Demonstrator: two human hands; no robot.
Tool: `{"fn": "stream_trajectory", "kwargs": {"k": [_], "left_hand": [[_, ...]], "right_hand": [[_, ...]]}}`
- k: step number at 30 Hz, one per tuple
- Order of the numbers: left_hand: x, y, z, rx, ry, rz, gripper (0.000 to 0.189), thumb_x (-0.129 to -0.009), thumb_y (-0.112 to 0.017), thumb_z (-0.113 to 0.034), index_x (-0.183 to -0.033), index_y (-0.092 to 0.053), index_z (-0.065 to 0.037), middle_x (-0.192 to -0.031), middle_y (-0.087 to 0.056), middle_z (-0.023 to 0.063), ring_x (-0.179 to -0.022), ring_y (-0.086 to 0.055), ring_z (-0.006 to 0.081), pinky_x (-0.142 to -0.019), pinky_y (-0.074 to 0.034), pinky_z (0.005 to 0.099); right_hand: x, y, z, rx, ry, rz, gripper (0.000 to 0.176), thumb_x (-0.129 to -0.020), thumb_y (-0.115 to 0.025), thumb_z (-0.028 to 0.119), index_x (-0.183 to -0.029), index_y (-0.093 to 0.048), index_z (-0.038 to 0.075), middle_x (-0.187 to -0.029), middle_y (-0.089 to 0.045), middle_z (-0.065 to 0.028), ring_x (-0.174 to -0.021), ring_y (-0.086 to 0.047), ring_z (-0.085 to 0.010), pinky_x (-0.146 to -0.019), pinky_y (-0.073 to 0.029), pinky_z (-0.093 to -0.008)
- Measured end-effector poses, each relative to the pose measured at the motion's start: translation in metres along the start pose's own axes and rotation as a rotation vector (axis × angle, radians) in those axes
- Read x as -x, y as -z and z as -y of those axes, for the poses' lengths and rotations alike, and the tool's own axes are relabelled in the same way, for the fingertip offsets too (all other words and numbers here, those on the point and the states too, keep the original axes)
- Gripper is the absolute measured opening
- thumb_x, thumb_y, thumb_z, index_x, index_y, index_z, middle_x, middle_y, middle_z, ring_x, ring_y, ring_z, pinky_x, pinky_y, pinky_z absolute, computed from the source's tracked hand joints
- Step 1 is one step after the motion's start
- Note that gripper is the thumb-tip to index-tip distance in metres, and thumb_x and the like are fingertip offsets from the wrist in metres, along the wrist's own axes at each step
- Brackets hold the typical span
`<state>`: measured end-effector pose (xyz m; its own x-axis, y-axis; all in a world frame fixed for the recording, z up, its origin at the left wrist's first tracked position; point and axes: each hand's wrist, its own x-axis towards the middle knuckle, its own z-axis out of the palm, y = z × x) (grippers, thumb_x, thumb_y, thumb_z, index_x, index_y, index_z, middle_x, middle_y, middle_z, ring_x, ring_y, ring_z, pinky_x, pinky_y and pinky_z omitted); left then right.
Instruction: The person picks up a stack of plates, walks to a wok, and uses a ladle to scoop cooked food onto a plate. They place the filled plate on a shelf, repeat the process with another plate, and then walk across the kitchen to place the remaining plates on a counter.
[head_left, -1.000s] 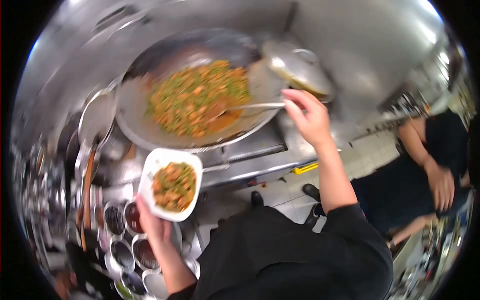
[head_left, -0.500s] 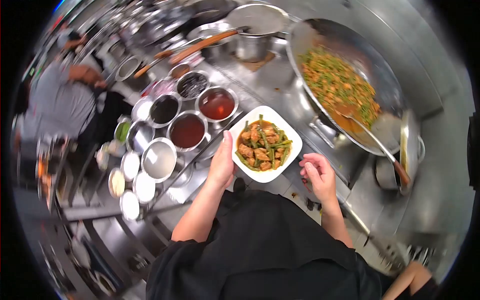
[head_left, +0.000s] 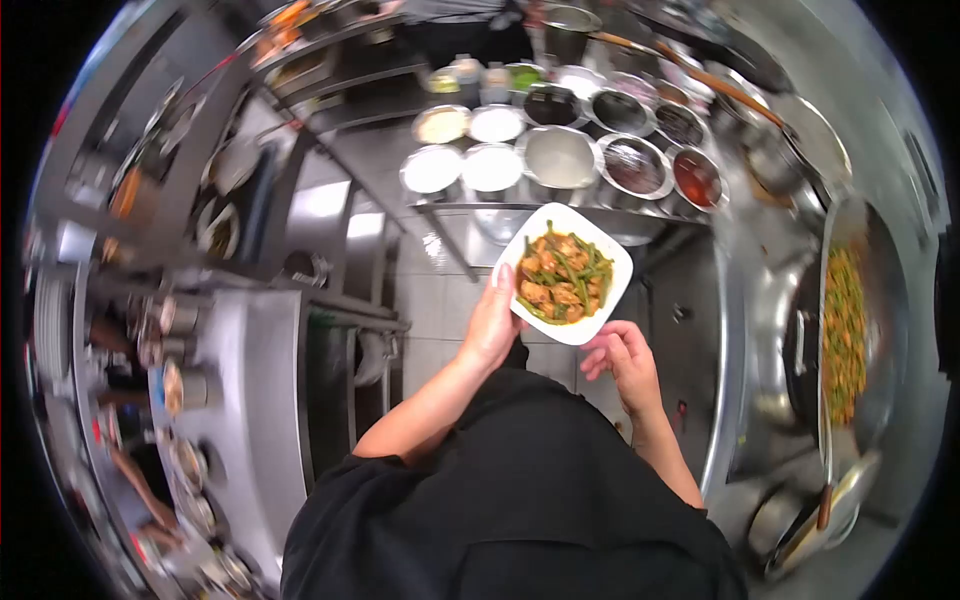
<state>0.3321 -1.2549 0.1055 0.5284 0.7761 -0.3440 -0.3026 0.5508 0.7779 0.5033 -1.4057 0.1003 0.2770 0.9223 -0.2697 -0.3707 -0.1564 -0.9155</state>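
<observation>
A white square bowl (head_left: pixel 622 265) of saucy meat pieces and green beans (head_left: pixel 563 275) is held in front of my body. My left hand (head_left: pixel 490 325) grips it from the left side, thumb up on the rim and the other fingers hidden beneath. Close by the bowl's lower right edge is my right hand (head_left: pixel 628 368), its fingers loosely bent and apart with nothing in them.
Beyond the bowl stands a rack of metal pots with sauces and seasonings (head_left: pixel 560 157). To the right a large wok (head_left: pixel 885 300) holds more cooked beans, with a wooden-handled ladle (head_left: pixel 826 500) in it. A steel counter (head_left: pixel 262 400) runs along the left.
My view and body have turned left, so the wok and sauce pots now appear farther right. The bowl stays in my left hand, and my right hand is closer to its edge.
</observation>
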Motion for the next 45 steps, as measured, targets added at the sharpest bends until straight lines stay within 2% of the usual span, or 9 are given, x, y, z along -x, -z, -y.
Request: {"fn": "stream_trajectory", "kwargs": {"k": [3,7,10,15,16,22,29,35,45], "left_hand": [[0.018,0.052,0.011,-0.007,-0.025,-0.058,0.064,-0.103,-0.037,-0.057,-0.149,-0.034,-0.013,-0.128,-0.055,0.0034,-0.093,-0.056,0.0071,-0.07,-0.049,0.0227],[0.041,0.096,0.001,-0.007,-0.13,-0.143,0.067,-0.102,-0.035,-0.059,-0.149,-0.033,-0.012,-0.133,-0.052,0.0061,-0.111,-0.057,0.0154,-0.083,-0.053,0.0318],[0.065,0.13,-0.039,0.044,-0.216,-0.152,0.062,-0.103,-0.039,-0.053,-0.148,-0.035,-0.01,-0.133,-0.053,0.0079,-0.113,-0.058,0.0168,-0.082,-0.055,0.0349],[0.1,0.254,-0.097,-0.241,-0.134,-0.094,0.045,-0.1,-0.046,-0.02,-0.141,-0.041,-0.001,-0.115,-0.063,0.012,-0.087,-0.068,0.0205,-0.073,-0.058,0.0331],[0.111,0.274,-0.108,-0.188,-0.128,-0.136,0.044,-0.097,-0.047,-0.012,-0.138,-0.043,0.003,-0.109,-0.065,0.0134,-0.078,-0.069,0.0216,-0.071,-0.059,0.0308],[0.184,0.366,-0.177,-0.146,-0.182,-0.449,0.043,-0.094,-0.047,-0.005,-0.136,-0.042,0.005,-0.113,-0.064,0.0165,-0.085,-0.07,0.0234,-0.07,-0.059,0.031],[0.247,0.435,-0.212,0.031,-0.327,-0.812,0.045,-0.091,-0.045,-0.001,-0.135,-0.041,0.008,-0.112,-0.065,0.02,-0.081,-0.072,0.0284,-0.071,-0.06,0.031],[0.242,0.484,-0.243,0.062,-0.464,-1.053,0.043,-0.088,-0.044,-0.005,-0.129,-0.046,0.01,-0.11,-0.065,0.0212,-0.083,-0.071,0.0304,-0.07,-0.062,0.034],[0.173,0.524,-0.305,0.173,-0.726,-1.093,0.037,-0.091,-0.041,-0.005,-0.123,-0.044,0.012,-0.104,-0.066,0.0257,-0.084,-0.072,0.0309,-0.075,-0.062,0.0366]], "right_hand": [[-0.011,-0.05,-0.004,-0.115,-0.207,0.158,0.029,-0.104,-0.047,0.019,-0.124,-0.044,-0.002,-0.106,-0.066,-0.0173,-0.072,-0.067,-0.0204,-0.061,-0.056,-0.0308],[-0.032,-0.106,-0.021,-0.077,-0.286,0.209,0.032,-0.098,-0.046,0.01,-0.127,-0.042,-0.003,-0.105,-0.064,-0.0177,-0.07,-0.067,-0.0231,-0.06,-0.057,-0.0325],[-0.052,-0.146,-0.032,-0.051,-0.31,0.265,0.036,-0.092,-0.048,0.006,-0.127,-0.044,-0.004,-0.102,-0.064,-0.0163,-0.069,-0.067,-0.0229,-0.059,-0.056,-0.0323],[-0.099,-0.237,-0.049,-0.009,-0.361,0.409,0.038,-0.088,-0.05,0.004,-0.125,-0.047,-0.004,-0.098,-0.065,-0.0149,-0.067,-0.066,-0.0217,-0.058,-0.056,-0.0314],[-0.105,-0.265,-0.053,0.045,-0.383,0.439,0.037,-0.088,-0.051,0.004,-0.125,-0.048,-0.004,-0.098,-0.066,-0.0146,-0.067,-0.066,-0.0215,-0.058,-0.056,-0.0313],[-0.154,-0.403,-0.094,0.296,-0.528,0.766,0.034,-0.093,-0.051,0.009,-0.125,-0.05,-0.001,-0.098,-0.066,-0.0125,-0.071,-0.069,-0.02,-0.063,-0.057,-0.0302],[-0.18,-0.529,-0.117,0.528,-0.483,1.193,0.036,-0.101,-0.053,0.025,-0.129,-0.053,0.002,-0.101,-0.067,-0.0091,-0.08,-0.066,-0.0161,-0.07,-0.054,-0.0291],[-0.209,-0.525,-0.125,0.635,-0.475,1.271,0.037,-0.101,-0.055,0.025,-0.132,-0.054,0.004,-0.102,-0.068,-0.0076,-0.081,-0.065,-0.0131,-0.07,-0.052,-0.026],[-0.295,-0.447,-0.127,0.547,-0.543,0.997,0.032,-0.1,-0.055,0.018,-0.128,-0.056,0.002,-0.097,-0.07,-0.0107,-0.076,-0.066,-0.0171,-0.067,-0.053,-0.0289]]}}
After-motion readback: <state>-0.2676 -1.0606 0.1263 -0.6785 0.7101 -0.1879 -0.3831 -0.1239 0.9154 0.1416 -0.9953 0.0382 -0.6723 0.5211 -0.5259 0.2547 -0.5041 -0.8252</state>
